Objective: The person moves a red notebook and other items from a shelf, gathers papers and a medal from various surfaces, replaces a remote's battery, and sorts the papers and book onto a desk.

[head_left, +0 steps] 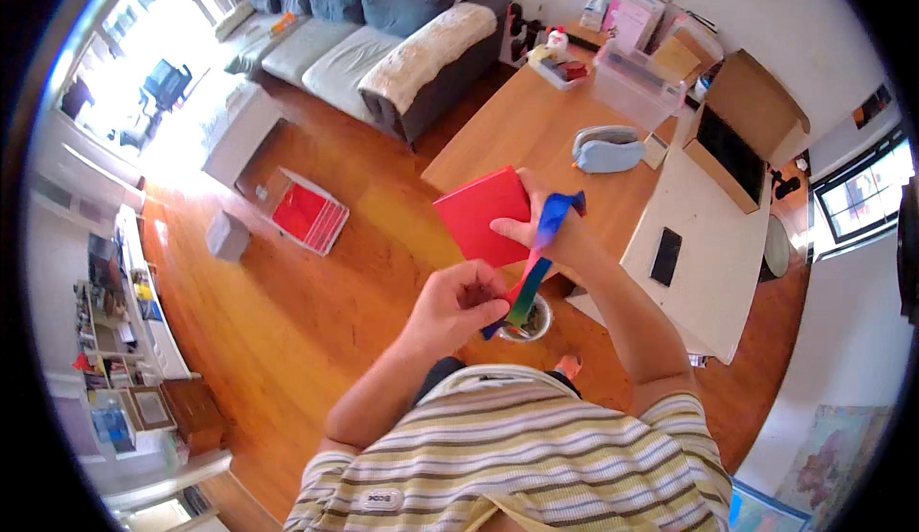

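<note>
Held out over the floor in front of me is a flat red box or book [481,214]. My right hand [536,221] grips it along its right side, with the thumb lying across its face. A multicoloured ribbon [528,293], going from blue through pink to green, drapes over my right hand near the wrist and hangs down toward my left. My left hand [455,304] is closed, its thumb and forefinger pinching the ribbon's lower part. Whether the ribbon is fixed to the red thing cannot be made out.
The wooden table [517,115] at my right bears a light-blue pencil case [610,156] and a clear plastic bin [637,87]. On its white part are a phone [666,256] and an open cardboard box [732,154]. A round bin [538,326] stands below my hands.
</note>
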The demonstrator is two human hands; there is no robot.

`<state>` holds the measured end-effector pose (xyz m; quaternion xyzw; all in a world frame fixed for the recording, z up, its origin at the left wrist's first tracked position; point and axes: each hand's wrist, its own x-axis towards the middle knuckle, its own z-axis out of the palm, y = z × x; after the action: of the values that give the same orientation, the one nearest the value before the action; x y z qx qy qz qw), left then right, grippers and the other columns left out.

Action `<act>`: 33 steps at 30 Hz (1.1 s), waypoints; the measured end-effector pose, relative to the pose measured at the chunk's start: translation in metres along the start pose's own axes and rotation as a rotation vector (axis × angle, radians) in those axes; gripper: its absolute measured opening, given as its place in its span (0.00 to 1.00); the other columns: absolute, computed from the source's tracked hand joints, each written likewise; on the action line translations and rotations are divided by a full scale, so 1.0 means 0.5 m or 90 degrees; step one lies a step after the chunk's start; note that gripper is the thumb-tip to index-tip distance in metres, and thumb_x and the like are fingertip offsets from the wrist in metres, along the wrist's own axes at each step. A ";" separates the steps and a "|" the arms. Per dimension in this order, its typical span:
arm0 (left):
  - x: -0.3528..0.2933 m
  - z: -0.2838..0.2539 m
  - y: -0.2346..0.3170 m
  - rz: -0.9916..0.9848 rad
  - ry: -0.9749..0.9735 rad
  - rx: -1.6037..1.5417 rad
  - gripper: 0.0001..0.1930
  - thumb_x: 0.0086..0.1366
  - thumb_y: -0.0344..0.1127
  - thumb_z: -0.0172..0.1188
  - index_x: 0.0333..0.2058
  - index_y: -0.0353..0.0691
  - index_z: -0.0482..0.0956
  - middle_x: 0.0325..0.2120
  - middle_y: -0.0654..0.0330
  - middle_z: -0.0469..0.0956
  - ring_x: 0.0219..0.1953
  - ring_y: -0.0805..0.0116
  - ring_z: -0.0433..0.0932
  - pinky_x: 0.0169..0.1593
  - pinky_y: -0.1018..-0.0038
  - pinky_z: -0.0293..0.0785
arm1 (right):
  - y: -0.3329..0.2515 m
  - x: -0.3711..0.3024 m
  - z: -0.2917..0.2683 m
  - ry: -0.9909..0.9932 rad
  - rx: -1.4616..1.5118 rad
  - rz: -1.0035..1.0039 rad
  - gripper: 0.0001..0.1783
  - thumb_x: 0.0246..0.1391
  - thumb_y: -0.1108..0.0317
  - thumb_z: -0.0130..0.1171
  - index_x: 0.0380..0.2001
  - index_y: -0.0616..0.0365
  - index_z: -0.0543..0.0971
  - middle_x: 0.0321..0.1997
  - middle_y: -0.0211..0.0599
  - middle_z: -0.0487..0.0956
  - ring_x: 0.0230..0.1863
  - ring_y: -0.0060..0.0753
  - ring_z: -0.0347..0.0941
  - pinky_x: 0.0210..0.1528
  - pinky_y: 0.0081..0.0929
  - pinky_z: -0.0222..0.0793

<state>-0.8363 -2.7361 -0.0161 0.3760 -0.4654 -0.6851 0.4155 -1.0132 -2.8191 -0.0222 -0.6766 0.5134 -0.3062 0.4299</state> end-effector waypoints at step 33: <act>-0.030 -0.199 -0.071 0.026 0.055 -0.391 0.45 0.52 0.37 0.67 0.64 0.47 0.48 0.57 0.57 0.62 0.58 0.60 0.64 0.58 0.62 0.64 | -0.023 -0.033 0.279 -0.032 0.233 -0.073 0.52 0.34 0.60 0.70 0.63 0.57 0.55 0.52 0.46 0.68 0.52 0.39 0.66 0.54 0.32 0.63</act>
<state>-0.7488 -2.7468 -0.0763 0.2521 -0.2258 -0.7687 0.5427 -0.8933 -2.7648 -0.0733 -0.6227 0.3989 -0.4014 0.5404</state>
